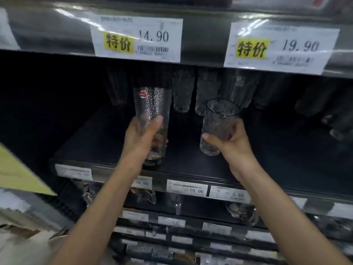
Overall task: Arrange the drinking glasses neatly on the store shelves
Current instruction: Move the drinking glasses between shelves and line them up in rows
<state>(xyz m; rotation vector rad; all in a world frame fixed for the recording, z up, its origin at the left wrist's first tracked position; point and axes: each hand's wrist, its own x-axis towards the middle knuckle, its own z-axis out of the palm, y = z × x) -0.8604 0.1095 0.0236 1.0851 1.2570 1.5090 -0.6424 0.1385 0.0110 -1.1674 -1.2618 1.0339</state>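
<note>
Shop aisle: tiered dark shelves (191,165), price tags (136,38) on shelf edges, rows of glassware (183,90).

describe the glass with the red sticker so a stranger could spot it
At the dark store shelf under the white 14.90 price label, the left hand grips a tall clear dimpled drinking glass. Unlike the shorter clear glass in the right hand, it bears a round red sticker near its rim.
</note>
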